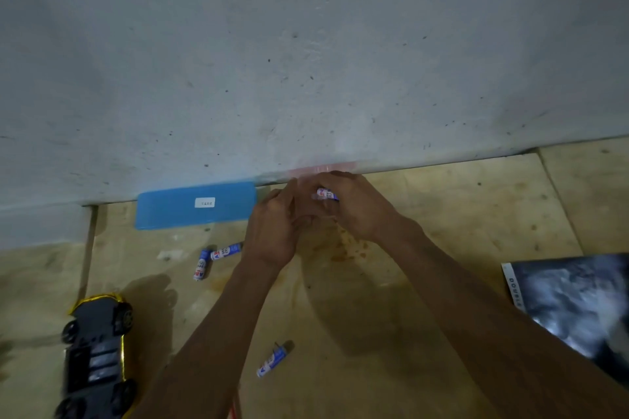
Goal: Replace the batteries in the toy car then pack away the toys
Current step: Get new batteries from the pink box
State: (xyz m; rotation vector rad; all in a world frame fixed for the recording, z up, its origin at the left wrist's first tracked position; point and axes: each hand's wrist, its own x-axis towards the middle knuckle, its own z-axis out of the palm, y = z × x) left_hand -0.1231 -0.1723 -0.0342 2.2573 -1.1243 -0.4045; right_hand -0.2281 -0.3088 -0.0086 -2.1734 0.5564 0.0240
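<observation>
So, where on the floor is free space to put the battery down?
Bare floor lies right of the right hand, between the wall and the dark booklet. Another patch lies between the toy car and the blue case. Near the left hand, loose batteries crowd the floor.

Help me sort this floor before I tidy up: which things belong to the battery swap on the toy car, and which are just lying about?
Part of the job:
- toy car, lying upside down
- battery held in the right hand, left hand alongside
- two batteries on the floor
- single battery nearer the person

Lying about, as far as shown:
- blue flat case by the wall
- dark printed booklet
</observation>
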